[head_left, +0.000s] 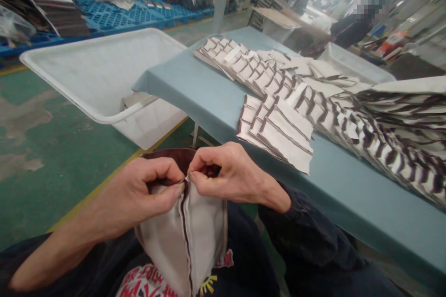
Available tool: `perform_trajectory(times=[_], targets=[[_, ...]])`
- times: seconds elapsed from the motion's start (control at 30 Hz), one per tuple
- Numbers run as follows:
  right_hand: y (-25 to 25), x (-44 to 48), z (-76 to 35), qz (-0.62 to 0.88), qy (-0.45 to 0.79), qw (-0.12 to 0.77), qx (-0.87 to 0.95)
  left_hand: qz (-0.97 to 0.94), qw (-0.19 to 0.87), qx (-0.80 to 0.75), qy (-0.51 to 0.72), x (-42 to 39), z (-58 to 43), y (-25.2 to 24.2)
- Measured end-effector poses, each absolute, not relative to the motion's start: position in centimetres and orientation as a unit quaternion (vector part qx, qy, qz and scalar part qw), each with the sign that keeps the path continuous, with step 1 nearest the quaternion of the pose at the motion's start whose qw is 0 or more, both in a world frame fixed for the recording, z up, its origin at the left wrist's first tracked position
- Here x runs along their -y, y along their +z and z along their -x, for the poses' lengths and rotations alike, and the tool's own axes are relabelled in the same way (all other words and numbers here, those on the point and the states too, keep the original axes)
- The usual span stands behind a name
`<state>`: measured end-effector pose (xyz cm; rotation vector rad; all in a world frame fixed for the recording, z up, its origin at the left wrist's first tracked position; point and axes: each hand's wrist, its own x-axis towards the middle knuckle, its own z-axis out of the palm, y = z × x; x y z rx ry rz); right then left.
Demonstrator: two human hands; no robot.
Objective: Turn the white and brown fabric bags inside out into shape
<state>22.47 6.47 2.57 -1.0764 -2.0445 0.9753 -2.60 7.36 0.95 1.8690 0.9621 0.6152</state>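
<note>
Over my lap hangs a cream fabric piece (205,232) with a dark brown seam running down its middle and a brown upper edge. My left hand (158,185) pinches it at the top of the seam, thumb against forefinger. From the other side my right hand (219,171) grips the same spot, its fingertips almost touching the left ones. Whatever small detail lies between the fingertips is too small to make out. To the right, a few similar cream pieces with brown edging (282,132) lie overlapped near the table's edge.
A blue-covered table (181,83) stretches across the right, bearing long overlapping rows of cream and brown pieces (265,74). A white plastic bin (87,74) stands on the green floor at left. Behind are blue pallets (114,16) with stacked goods, and a person (358,21).
</note>
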Motion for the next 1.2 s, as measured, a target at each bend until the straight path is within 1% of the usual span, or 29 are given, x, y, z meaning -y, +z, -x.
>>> perform_trajectory(times=[0.1, 0.33, 0.43, 0.6, 0.7, 0.8, 0.9, 1.07, 1.2], targets=[[3.3, -6.6, -22.7, 0.398, 0.393, 0.309, 0.769, -0.759, 0.460, -0.387, 0.252, -7.8, 2.4, 1.7], [3.9, -6.7, -22.6, 0.403, 0.371, 0.282, 0.788, -0.777, 0.429, -0.383, 0.256, -8.1, 2.6, 2.5], [4.1, -6.8, -22.5, 0.410, 0.346, 0.270, 0.799, -0.794, 0.409, -0.383, 0.237, -8.7, 2.7, 3.2], [4.3, -6.7, -22.2, 0.410, 0.273, 0.241, 0.836, -0.814, 0.417, -0.361, 0.183, -9.8, 2.1, 4.4], [4.3, -6.6, -22.1, 0.416, 0.248, 0.222, 0.846, -0.836, 0.383, -0.347, 0.187, -9.6, 1.9, 4.3], [4.0, -6.5, -22.1, 0.425, 0.317, 0.226, 0.817, -0.856, 0.308, -0.332, 0.249, -8.9, 2.2, 2.9], [3.5, -6.5, -21.9, 0.436, 0.389, 0.233, 0.777, -0.859, 0.285, -0.311, 0.290, -8.5, 3.0, 1.0], [2.8, -6.7, -20.9, 0.468, 0.366, 0.195, 0.780, -0.872, 0.280, -0.291, 0.278, -8.6, 4.2, -0.1], [2.5, -6.9, -20.5, 0.471, 0.382, 0.200, 0.769, -0.901, 0.224, -0.248, 0.276, -8.8, 4.6, -0.1]])
